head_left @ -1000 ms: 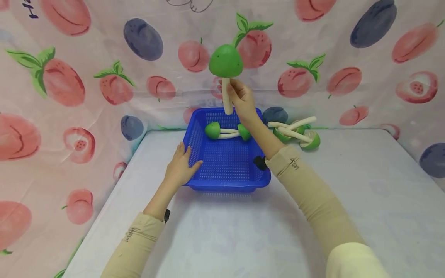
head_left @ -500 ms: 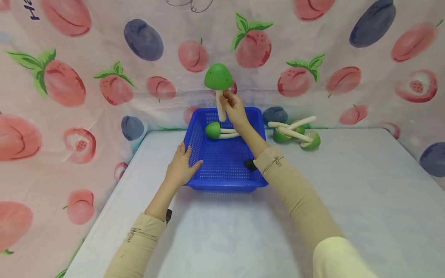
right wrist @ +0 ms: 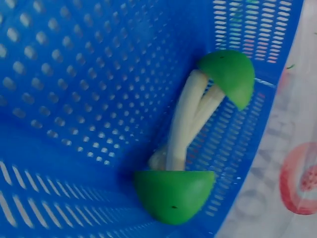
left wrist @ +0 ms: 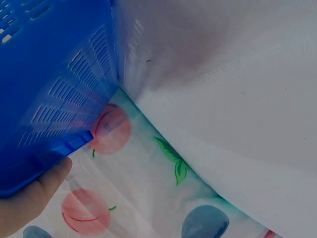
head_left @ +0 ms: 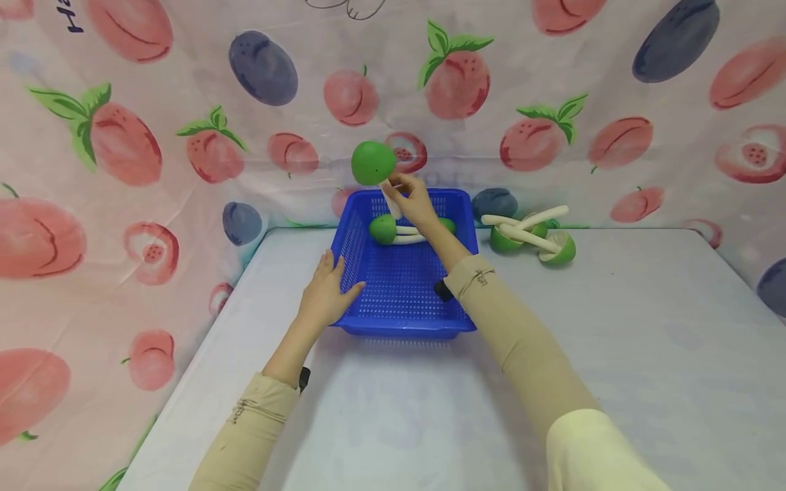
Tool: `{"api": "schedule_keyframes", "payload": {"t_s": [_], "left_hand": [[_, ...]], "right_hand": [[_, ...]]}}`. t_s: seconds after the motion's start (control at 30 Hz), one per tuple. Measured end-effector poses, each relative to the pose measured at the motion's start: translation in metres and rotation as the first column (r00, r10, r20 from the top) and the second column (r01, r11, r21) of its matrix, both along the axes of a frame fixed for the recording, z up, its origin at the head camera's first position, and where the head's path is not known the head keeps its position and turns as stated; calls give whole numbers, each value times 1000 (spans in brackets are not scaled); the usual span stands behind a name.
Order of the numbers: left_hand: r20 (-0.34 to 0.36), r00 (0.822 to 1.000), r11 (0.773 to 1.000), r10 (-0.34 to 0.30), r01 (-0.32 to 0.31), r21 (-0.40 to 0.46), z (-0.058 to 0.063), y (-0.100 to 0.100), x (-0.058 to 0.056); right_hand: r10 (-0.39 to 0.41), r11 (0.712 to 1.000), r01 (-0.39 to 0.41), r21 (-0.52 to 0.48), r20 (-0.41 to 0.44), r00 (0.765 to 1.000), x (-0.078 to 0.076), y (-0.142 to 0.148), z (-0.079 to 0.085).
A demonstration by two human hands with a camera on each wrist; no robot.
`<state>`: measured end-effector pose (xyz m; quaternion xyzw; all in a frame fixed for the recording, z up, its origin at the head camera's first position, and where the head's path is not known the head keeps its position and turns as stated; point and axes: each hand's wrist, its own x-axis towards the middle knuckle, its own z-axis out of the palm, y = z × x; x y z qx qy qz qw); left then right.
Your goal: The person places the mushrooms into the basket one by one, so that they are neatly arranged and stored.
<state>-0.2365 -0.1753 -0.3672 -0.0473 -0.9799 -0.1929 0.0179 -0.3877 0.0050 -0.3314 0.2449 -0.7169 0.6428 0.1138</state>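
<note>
The right hand (head_left: 415,203) pinches the stem of a green-capped mushroom (head_left: 373,163) between thumb and fingertips, closed onto it with no gap that shows. The mushroom is inside the back edge of the basket (head_left: 406,326) as the head view has it, cap uppermost and leaning left, the foot of the stem above the two mushrooms lying below. Whether that foot touches them cannot be told.

The pinch looks like the weak point: it takes only the slim stem while the wide cap overhangs to the left, so the mushroom could swivel or slip if the fingers loosen early. Let go from this height, it could tip over the back rim.

Underneath, the left mushroom (head_left: 383,230) and the right mushroom (head_left: 448,224) lie along the back wall with stems side by side and caps at opposite ends; a stem pushed down onto them could roll them or wedge between them.

The left hand (head_left: 324,292) lies at the basket's left edge, fingers straight, thumb stretched out over the inside. If it presses harder, the basket might slide or tilt. Right of the basket, near the back edge of the table (head_left: 393,409), a crossed heap of mushrooms (head_left: 557,249) could topple if a sleeve brushes it.
</note>
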Motion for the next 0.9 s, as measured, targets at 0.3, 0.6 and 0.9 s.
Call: {"api": "schedule_keyframes", "payload": {"t_s": [0.3, 0.6, 0.9], "left_hand": [[-5, 1000, 1000, -1, 1, -6, -1, 0, 1], [-13, 1000, 1000, -7, 7, -12, 0, 0, 1], [-14, 1000, 1000, -8, 8, -9, 1, 0, 0]], "right_hand": [[-3, 991, -1, 133, 24, 1000, -7, 0, -22], [-12, 886, 3, 464, 18, 1000, -8, 5, -37], [-12, 786, -11, 618, 33, 999, -13, 8, -47]]}}
